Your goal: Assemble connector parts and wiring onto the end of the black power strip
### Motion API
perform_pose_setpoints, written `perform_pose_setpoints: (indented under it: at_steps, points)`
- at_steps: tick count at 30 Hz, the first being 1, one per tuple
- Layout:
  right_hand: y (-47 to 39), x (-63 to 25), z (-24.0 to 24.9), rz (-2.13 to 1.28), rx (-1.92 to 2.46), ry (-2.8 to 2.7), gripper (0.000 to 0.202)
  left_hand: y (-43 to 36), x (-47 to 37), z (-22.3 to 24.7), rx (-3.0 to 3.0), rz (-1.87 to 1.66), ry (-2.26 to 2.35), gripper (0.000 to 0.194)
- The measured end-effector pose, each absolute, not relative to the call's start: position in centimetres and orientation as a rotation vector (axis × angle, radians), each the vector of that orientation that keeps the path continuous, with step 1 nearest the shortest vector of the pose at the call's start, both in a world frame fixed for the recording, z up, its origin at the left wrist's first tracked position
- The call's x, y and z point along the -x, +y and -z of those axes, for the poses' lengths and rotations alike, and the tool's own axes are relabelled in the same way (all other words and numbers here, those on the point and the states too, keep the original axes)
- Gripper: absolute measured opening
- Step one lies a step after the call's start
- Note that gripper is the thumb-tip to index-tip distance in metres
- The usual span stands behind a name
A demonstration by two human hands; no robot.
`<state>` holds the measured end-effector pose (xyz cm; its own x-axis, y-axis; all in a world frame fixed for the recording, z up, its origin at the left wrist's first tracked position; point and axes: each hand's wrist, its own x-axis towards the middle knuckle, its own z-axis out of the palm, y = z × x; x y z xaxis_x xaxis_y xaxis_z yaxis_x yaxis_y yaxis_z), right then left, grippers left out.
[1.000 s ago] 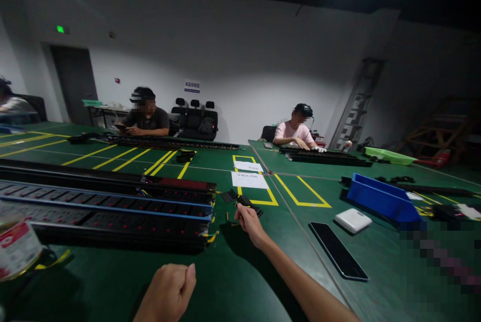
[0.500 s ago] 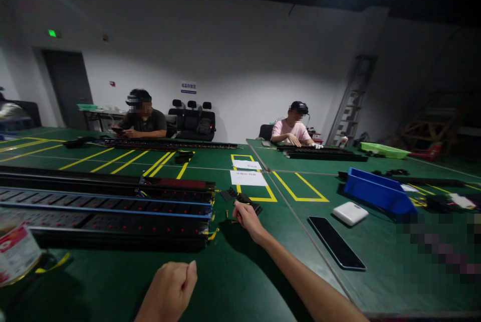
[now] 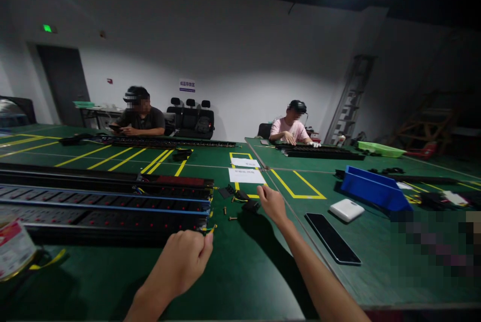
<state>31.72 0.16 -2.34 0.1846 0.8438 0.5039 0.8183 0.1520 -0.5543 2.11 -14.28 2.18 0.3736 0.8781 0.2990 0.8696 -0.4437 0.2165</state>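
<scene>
My left hand [image 3: 186,257] is closed, its thumb pressed to the curled fingers, at the near right end of a row of long black power strips [image 3: 161,220] with red dots. A yellow-green wire [image 3: 210,230] sticks out of that end, right at the thumb tip; whether the fingers touch it I cannot tell. Farther right, my right hand [image 3: 273,205] is raised over the table with its fingers pinched, and what they hold, if anything, is hidden. Between the hands lie two small screws [image 3: 233,218] and black plastic parts [image 3: 250,205].
Paper sheets [image 3: 246,176] lie beyond the parts. To the right are a phone [image 3: 332,238], a white case [image 3: 346,209] and a blue bin [image 3: 376,189]. A tin can [image 3: 17,249] stands at the left. Two people [image 3: 140,116] sit across the green table.
My right hand has moved right, away from the black parts and screws, uncovering a screw. My left hand has moved forward and right to the strip's wired end.
</scene>
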Motion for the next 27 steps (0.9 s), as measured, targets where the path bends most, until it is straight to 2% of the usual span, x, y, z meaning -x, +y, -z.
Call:
perform_pose_setpoints:
  at_steps: [3,6,18,27]
  points:
    - [0.4,-32.9,3.1,0.046,1.835,-1.688,0.036,-12.1,-3.9,-4.4,-2.589,-0.552,1.628,0.059]
    - [0.5,-33.0,3.5,0.021,1.907,-1.785,0.034,-9.7,-5.2,-4.8,-2.677,-0.548,1.613,0.048]
    - [0.1,-31.8,4.0,-0.049,1.992,-2.03,0.044,-7.8,-4.7,-1.0,-2.973,-0.485,1.524,0.027]
    - [0.5,-31.5,4.4,-0.059,2.038,-1.969,0.038,-7.3,-3.6,0.7,-3.112,-0.514,1.473,0.021]
